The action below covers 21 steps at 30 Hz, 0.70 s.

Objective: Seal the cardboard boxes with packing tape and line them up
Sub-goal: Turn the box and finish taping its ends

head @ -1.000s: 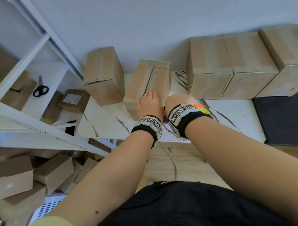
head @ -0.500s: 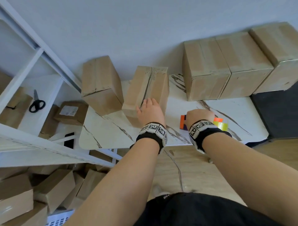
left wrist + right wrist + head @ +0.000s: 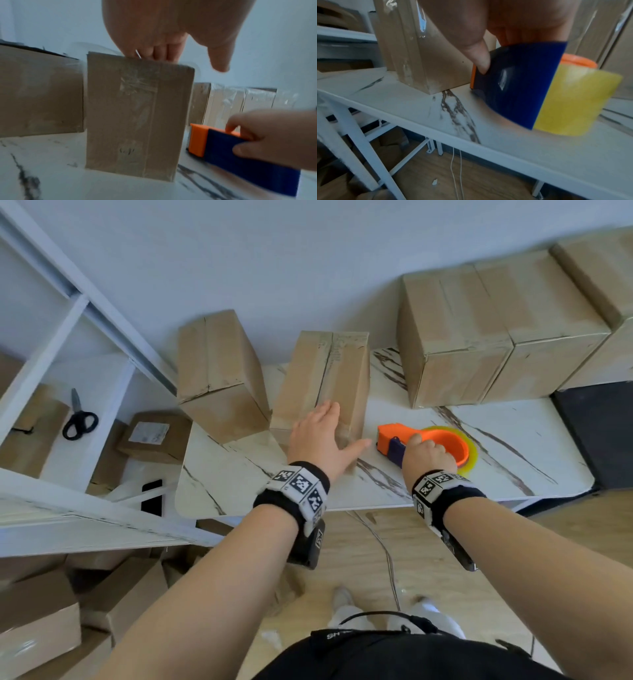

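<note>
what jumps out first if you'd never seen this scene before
The orange tape dispenser with its yellow roll, lying on the marble-look table under the right hand, which grips it. Just left, the left hand rests flat on an upright cardboard box. A row of taped boxes lines the wall.

Almost nothing legible is found. The letters "SH" are seen in white on the black strap [image 3: 346, 635] at the lower middle of the head view; the rest is cut off. Faint handwriting on the middle box [image 3: 325, 378] and print on the white label [image 3: 149, 432] of a shelf parcel cannot be read.
</note>
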Available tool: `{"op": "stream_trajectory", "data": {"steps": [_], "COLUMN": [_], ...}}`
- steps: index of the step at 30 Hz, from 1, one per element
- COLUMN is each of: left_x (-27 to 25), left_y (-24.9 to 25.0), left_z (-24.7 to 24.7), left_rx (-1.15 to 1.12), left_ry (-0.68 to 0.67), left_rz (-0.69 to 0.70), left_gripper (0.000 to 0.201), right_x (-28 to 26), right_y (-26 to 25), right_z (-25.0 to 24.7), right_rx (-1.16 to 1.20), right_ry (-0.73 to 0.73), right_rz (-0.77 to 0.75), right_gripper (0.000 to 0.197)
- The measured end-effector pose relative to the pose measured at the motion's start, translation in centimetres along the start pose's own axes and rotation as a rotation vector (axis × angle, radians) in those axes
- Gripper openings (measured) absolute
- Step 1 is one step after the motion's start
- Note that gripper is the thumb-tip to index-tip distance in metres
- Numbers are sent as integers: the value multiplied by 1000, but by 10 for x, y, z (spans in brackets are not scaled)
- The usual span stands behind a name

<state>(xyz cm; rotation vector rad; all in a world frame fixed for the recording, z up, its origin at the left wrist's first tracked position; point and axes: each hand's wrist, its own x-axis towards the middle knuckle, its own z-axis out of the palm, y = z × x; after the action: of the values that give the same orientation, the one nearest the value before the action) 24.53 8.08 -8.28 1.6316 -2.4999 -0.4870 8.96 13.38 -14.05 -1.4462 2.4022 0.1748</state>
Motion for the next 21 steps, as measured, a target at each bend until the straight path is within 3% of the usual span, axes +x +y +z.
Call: {"op": "stream_trajectory", "data": {"steps": [2, 5, 7, 10, 13, 17, 21], "left_x": [-7, -9, -7, -7, -8, -10, -21], "left_y": [-11, -36, -54, -69, -75, -84, -90], "left_z": [-9, -20, -25, -26, -24, -22, -24], "left_rx": [-161, -157, -236, -457, -551, -680, -687], "left_ry": [103, 239, 209, 168, 166, 149, 101], "left_rz": [-6, -128, -275, -377, -376, -361, -250], "left_gripper": [66, 51, 48, 43, 40, 32, 31], "right_x": [-1, -7, -12, -22, -32, -35, -30], "right_y": [-1, -6, -13, -37, -64, -67, -55], "right_z": [-2, -7, -16, -27, -32, -38, -35], "right_rx": [67, 49, -29, 37, 113, 234, 511], "right_ry": [-64, -77, 6, 76, 108, -4, 46], "right_rz": [11, 44, 14, -180, -259, -190, -83], "right_gripper": [39, 43, 40, 35, 35, 28, 32]}}
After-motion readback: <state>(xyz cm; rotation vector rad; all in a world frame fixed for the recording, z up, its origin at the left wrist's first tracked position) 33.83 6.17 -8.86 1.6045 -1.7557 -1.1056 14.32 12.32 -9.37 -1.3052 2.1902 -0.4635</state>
